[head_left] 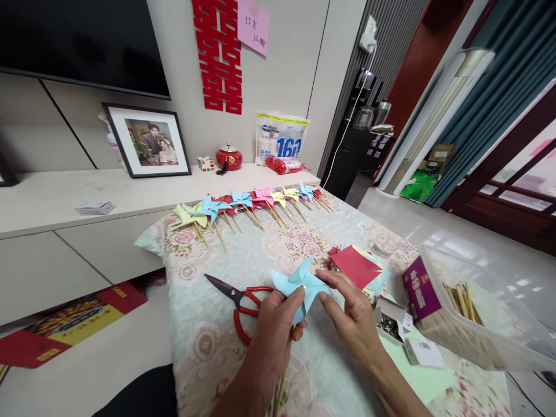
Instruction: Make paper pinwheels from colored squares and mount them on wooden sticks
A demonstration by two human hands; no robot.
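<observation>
A light-blue paper pinwheel (310, 285) is in front of me, over the table. My left hand (278, 318) grips it from below, with the thumb pressed on its centre beside a small shiny spot. My right hand (350, 304) has its thumb and index finger around the pinwheel's right blade. Thin wooden sticks (280, 397) show below my left hand; whether they join the pinwheel is hidden. Red-handled scissors (237, 296) lie just left of my left hand, partly covered by it. To the right are a stack of coloured paper (354, 266) and a small box of metal fasteners (390, 325).
A row of finished pinwheels (241, 200) on sticks lies along the table's far edge. A clear plastic bin (460, 341) with wooden sticks (464, 304) stands at the right. Beyond the floral-covered table (299, 237), a white cabinet (143, 194) holds a framed photo (158, 171).
</observation>
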